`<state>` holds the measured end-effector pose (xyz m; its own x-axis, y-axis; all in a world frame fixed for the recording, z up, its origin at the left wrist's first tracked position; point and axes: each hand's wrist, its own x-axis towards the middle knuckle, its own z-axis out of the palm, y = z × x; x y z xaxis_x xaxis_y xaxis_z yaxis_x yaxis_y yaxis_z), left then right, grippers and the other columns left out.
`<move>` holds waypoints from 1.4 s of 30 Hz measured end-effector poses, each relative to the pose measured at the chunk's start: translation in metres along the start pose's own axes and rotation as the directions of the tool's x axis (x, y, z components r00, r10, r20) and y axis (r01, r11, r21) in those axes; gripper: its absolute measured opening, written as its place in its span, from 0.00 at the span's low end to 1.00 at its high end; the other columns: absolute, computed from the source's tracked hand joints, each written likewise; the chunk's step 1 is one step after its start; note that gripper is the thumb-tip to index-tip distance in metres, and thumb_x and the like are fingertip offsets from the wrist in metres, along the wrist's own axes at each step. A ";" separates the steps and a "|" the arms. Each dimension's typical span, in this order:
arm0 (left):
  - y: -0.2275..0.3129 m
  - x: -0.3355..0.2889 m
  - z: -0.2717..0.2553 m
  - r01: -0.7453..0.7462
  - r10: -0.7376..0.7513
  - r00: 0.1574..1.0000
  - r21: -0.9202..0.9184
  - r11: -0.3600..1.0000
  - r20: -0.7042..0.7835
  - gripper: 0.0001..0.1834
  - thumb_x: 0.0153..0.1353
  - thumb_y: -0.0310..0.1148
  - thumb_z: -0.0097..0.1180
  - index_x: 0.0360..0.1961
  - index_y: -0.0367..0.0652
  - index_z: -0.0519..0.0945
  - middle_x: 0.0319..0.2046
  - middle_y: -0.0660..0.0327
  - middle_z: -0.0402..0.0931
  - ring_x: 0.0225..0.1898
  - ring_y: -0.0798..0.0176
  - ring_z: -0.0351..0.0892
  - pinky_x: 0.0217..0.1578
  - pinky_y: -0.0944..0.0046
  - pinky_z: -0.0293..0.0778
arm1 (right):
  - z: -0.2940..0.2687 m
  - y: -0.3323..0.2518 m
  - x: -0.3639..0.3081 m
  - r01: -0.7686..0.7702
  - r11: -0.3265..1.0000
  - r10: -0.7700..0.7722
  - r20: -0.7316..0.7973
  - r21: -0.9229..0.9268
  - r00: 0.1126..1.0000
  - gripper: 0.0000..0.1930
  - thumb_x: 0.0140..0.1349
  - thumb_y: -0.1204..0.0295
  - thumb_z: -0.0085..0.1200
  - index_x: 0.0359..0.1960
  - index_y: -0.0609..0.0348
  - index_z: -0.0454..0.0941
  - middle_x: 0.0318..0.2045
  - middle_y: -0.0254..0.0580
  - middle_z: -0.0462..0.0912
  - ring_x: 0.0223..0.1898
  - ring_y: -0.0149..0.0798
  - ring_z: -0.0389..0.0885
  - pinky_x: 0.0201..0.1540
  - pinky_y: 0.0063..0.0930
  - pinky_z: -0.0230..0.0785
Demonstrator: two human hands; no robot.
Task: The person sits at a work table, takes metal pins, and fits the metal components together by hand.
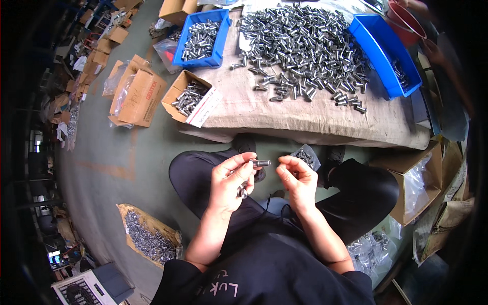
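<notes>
My left hand (227, 187) pinches a dark metal bolt (262, 163) between thumb and forefinger, its shank pointing right. Lower in the same hand, the curled fingers hold another metal piece (242, 192), of which only an end shows. Just right of the bolt and apart from it, my right hand (301, 187) has its thumb and fingers drawn together; anything between them is too small or hidden to make out. Both hands are raised above my crossed legs. Beyond my right hand, a clear plastic bag (308, 156) of metal parts lies on the floor.
A large heap of bolts (305, 46) covers the cloth-draped surface (239, 109) ahead. Blue bins (219, 62) (373, 56) flank it. An open carton (195, 114) of bolts stands front left. Cardboard boxes (147, 96) (406, 203) and a sheet of small parts (152, 239) surround me.
</notes>
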<state>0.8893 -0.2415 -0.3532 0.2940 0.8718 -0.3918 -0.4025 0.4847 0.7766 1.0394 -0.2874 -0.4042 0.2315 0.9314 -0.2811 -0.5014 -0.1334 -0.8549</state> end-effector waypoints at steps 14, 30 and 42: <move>0.004 -0.016 0.018 -0.345 0.365 0.929 0.495 0.798 0.060 0.12 0.50 0.16 0.53 0.38 0.34 0.76 0.31 0.64 0.74 0.23 0.80 0.67 0.20 0.81 0.63 | 0.015 -0.020 0.000 0.050 0.992 -0.067 0.144 0.119 0.987 0.12 0.52 0.77 0.56 0.39 0.64 0.75 0.25 0.38 0.79 0.16 0.18 0.62 0.18 0.10 0.52; 0.029 0.002 -0.085 0.168 -0.163 0.984 -0.638 0.751 0.067 0.14 0.49 0.22 0.46 0.40 0.36 0.74 0.26 0.57 0.71 0.18 0.71 0.58 0.12 0.78 0.59 | 0.001 -0.007 0.015 -0.213 0.935 0.182 0.130 0.285 0.975 0.08 0.50 0.74 0.56 0.32 0.63 0.75 0.19 0.34 0.74 0.15 0.22 0.63 0.17 0.15 0.52; 0.093 0.108 0.028 0.336 -0.142 0.933 -0.661 0.671 0.330 0.09 0.60 0.32 0.42 0.34 0.38 0.72 0.17 0.69 0.59 0.19 0.75 0.58 0.14 0.77 0.56 | -0.044 0.020 0.032 -0.519 0.653 0.521 0.169 0.553 0.836 0.08 0.57 0.65 0.48 0.24 0.53 0.67 0.18 0.35 0.69 0.18 0.33 0.67 0.18 0.22 0.57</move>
<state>0.9074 -0.1037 -0.3095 0.6175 0.7217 -0.3129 -0.7447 0.6645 0.0631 1.0735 -0.2750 -0.4500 -0.2090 0.7668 -0.6069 -0.9078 -0.3828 -0.1711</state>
